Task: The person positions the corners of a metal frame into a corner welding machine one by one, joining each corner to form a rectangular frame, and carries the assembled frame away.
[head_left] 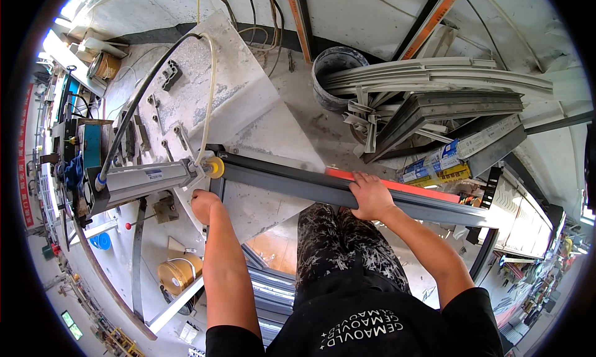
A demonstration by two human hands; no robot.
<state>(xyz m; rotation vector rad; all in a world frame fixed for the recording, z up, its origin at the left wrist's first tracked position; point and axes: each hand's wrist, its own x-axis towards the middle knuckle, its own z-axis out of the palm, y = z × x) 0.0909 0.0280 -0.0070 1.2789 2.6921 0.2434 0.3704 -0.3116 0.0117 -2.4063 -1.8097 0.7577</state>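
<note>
A long dark grey profile (279,182) runs from the middle of the metal-topped table (242,118) to the right. My right hand (370,197) grips it, fingers over the top beside a red-orange strip (403,188). At the profile's left end, a short grey piece (216,186) meets it at a corner. Just left of this corner my left hand (206,206) is closed, and whatever its curled fingers hold is hidden. Above that hand, a grey pneumatic cylinder (144,180) ends in a round yellow pad (215,167) close to the corner.
Wrenches (155,112) and a dark metal block (171,75) lie on the table's left part. Behind it stands a grey bucket (335,68), with stacked pale profiles (434,77) on the right. A black hose (138,99) arches over the cylinder. A yellow bucket (177,275) sits below left.
</note>
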